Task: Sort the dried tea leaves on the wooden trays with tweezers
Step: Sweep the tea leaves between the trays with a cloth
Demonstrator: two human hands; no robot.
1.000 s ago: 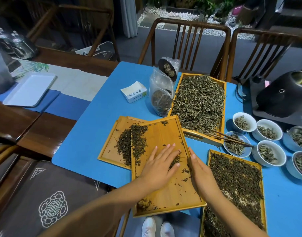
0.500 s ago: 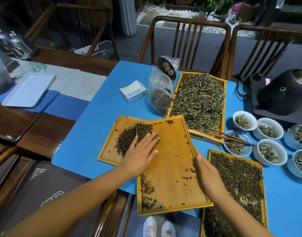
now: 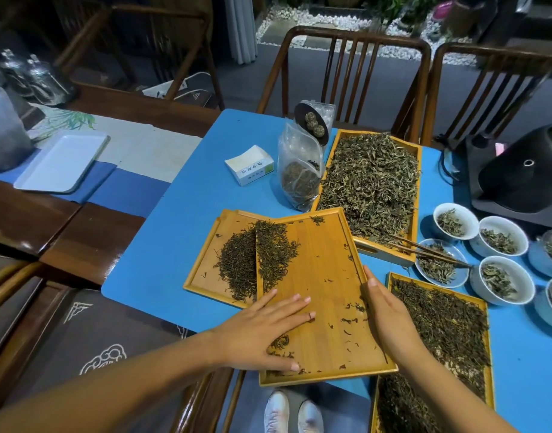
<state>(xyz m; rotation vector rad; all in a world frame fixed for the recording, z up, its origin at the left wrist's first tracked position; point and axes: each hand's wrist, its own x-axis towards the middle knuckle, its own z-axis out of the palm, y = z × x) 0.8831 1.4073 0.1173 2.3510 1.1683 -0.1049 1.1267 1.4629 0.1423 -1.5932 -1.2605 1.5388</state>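
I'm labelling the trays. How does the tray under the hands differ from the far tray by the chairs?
The near tray is mostly bare wood, with dark leaves heaped at its far left; the far tray is covered edge to edge in paler, greener leaves. The near tray overlaps another tray and juts past the table edge; the far tray lies flat. Both are rectangular light wood.

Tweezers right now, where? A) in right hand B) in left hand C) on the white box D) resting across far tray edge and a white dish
D: the tweezers lie from the far tray onto a white dish; neither the left hand nor the right hand holds them.
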